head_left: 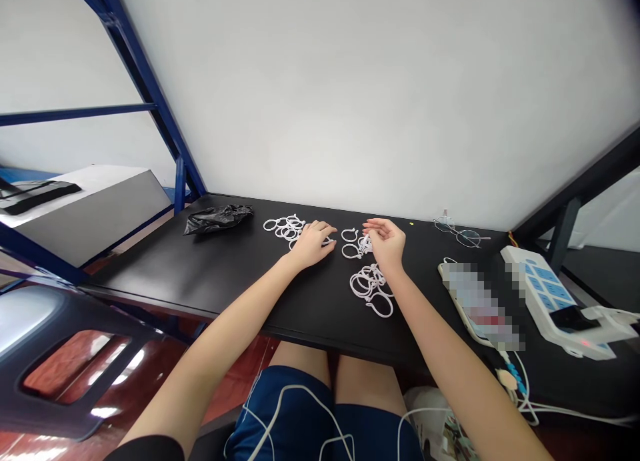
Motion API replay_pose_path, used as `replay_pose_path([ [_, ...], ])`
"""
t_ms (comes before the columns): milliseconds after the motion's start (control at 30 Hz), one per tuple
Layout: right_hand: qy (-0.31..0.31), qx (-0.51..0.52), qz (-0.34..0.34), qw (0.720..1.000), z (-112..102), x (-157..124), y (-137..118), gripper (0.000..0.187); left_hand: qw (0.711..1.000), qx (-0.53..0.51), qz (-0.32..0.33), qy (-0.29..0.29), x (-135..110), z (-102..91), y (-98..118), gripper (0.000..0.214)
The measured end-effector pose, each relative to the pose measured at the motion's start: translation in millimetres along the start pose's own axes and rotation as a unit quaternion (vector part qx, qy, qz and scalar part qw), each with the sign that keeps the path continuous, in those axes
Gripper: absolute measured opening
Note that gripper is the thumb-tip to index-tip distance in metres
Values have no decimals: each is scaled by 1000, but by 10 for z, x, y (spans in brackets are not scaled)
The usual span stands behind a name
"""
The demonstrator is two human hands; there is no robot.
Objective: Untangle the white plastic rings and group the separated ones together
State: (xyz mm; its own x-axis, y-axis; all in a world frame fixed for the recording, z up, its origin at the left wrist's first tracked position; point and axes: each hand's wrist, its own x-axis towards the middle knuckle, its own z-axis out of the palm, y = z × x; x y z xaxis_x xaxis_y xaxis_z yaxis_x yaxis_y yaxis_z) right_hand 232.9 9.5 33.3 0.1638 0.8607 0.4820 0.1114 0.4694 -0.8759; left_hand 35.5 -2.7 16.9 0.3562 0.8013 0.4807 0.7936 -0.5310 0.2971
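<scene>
My left hand (314,243) lies palm down at the right edge of a loose pile of white plastic curtain rings (290,228), fingers and thumb apart. Part of one ring shows beside its fingers. My right hand (388,239) is curled, its fingers bent around a small bunch of white curtain rings (367,244); the hand partly hides them. Two single rings lie just left of it, one of them with a gap and knobbed ends. Nearer to me, below the right wrist, sits another heap of curtain rings (369,282).
A crumpled black plastic bag (219,218) lies left on the black table (200,274). On the right are eyeglasses (467,237), a phone with a blurred screen (475,301) and a white power strip (543,284) with a plugged-in charger. White cables run across my lap.
</scene>
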Motion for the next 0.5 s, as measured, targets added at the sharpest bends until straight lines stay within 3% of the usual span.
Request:
replay_pose_path([
  [200, -53, 44, 3, 998, 58, -29, 2, 17, 996, -33, 75, 32, 4, -44, 147, 33],
  [500, -139, 122, 78, 980, 93, -58, 17, 28, 995, -40, 95, 2, 5, -7, 214, 27],
])
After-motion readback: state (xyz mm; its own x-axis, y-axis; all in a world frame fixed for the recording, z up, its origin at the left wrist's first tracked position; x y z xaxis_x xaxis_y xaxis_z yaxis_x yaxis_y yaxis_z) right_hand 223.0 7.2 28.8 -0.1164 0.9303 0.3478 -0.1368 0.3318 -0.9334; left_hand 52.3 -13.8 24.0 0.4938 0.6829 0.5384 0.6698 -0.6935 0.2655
